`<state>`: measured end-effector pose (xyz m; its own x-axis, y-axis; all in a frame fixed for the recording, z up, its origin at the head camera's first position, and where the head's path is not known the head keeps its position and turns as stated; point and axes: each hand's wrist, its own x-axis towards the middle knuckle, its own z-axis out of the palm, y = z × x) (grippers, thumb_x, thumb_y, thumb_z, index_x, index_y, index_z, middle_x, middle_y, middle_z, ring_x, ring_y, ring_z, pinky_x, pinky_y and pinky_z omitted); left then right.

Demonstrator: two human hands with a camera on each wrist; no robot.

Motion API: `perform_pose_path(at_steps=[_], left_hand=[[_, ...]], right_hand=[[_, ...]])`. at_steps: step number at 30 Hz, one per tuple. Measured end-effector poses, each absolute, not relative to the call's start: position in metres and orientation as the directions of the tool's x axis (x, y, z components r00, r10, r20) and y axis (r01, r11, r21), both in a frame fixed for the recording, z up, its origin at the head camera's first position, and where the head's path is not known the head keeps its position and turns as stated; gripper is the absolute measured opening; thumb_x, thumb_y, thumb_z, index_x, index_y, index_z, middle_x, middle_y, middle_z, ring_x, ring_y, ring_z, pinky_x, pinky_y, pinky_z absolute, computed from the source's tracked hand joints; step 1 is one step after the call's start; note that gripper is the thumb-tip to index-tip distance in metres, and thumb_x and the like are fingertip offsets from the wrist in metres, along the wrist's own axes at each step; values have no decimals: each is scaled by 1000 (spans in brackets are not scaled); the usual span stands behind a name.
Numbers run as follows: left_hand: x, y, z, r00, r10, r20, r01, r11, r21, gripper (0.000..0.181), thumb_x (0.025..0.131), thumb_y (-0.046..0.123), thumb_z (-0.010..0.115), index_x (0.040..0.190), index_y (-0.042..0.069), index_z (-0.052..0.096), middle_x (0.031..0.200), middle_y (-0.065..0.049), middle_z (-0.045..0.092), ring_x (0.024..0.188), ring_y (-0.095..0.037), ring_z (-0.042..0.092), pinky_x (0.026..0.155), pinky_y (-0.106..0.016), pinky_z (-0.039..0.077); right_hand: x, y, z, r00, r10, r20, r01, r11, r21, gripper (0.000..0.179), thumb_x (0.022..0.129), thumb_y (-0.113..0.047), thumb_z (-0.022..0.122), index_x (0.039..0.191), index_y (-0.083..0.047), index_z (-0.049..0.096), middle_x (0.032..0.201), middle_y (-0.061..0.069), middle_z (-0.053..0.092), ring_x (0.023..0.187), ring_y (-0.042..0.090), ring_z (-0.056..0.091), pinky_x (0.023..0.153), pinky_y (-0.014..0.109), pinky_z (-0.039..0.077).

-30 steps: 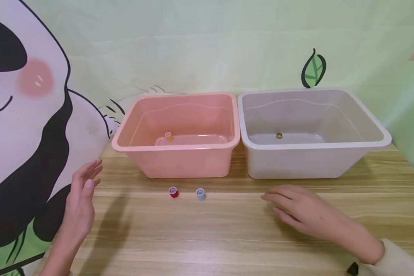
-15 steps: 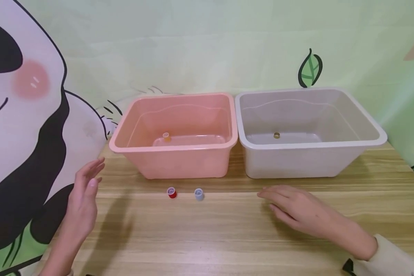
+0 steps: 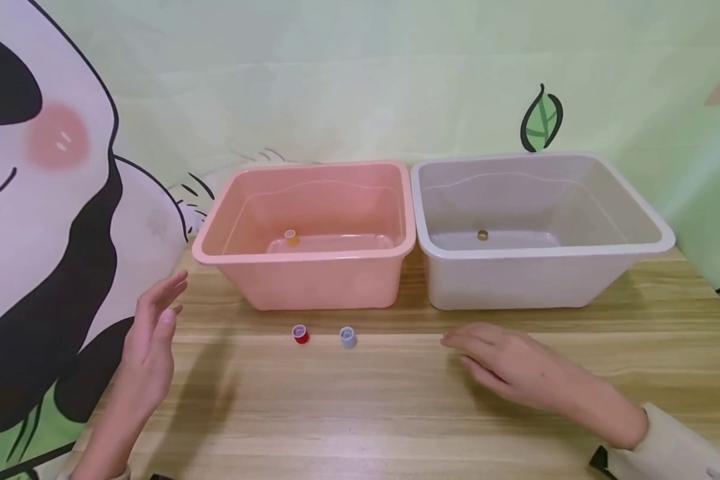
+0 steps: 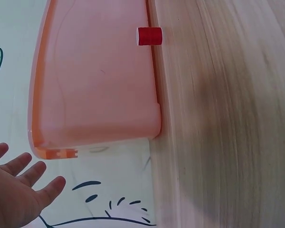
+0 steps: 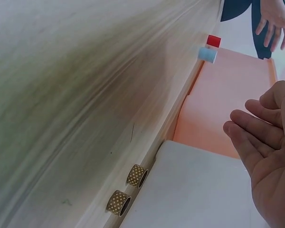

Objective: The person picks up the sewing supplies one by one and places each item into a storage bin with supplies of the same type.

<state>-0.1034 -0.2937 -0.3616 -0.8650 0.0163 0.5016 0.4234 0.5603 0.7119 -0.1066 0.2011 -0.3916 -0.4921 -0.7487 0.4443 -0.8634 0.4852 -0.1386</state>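
Note:
Two small thread spools stand on the wooden table before the pink bin (image 3: pixel 330 283): a red spool (image 3: pixel 301 335) and, just right of it, a light blue spool (image 3: pixel 347 339). My left hand (image 3: pixel 150 347) is held upright left of them, fingers loosely extended and holding nothing. Palm down, my right hand (image 3: pixel 504 363) hovers in front of the grey bin (image 3: pixel 516 283), its fingers relaxed and bare. Beneath it, the right wrist view reveals two brown rolls with gold dots, a farther roll (image 5: pixel 137 175) and a nearer roll (image 5: pixel 118 203); in the head view the hand hides them.
Inside the pink bin lies a yellow spool (image 3: pixel 291 238). A gold-brown ring-shaped roll (image 3: pixel 483 235) rests in the grey bin. Both bins stand side by side at the back of the table (image 3: pixel 336 413), against a printed backdrop (image 3: pixel 348 87).
My right hand has drifted slightly left, and my left hand has shifted a little up and to the right. The spools and bins stay in place.

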Motion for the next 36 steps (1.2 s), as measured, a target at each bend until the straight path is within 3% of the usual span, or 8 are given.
perform_pose_path(at_steps=[9,16,24,36], left_hand=[[-106,-290,-363,-845,27,534,472,507,721,44,109,11,33,152,6,38,153,-11,46,141,-10,43,106,-14,37],[-98,-296,-362,-860,-7,510,417,567,710,44,108,8,33,152,6,38,152,-6,48,138,-4,44,102,-10,38],[-104,-295,-359,-849,24,528,450,557,698,45,108,7,33,152,6,37,153,-10,47,139,-6,44,103,-11,38],[-111,-287,-355,-872,-7,489,408,541,735,44,109,12,30,153,10,38,153,-10,46,140,-7,42,103,-13,37]], right_hand=[[-109,198,-390,-492,-752,440,-866,477,-153,32,108,-23,46,126,-6,66,125,5,69,115,20,66,92,39,57],[-107,190,-392,-503,-758,416,-863,472,-182,30,97,-11,63,127,-8,66,126,5,69,116,20,66,93,38,57],[-106,192,-391,-499,-747,439,-862,479,-165,28,101,-15,58,127,-8,66,128,5,67,116,19,66,91,37,57],[-107,192,-387,-513,-746,425,-854,491,-171,34,93,-9,68,127,-9,66,127,4,66,118,20,63,96,40,55]])
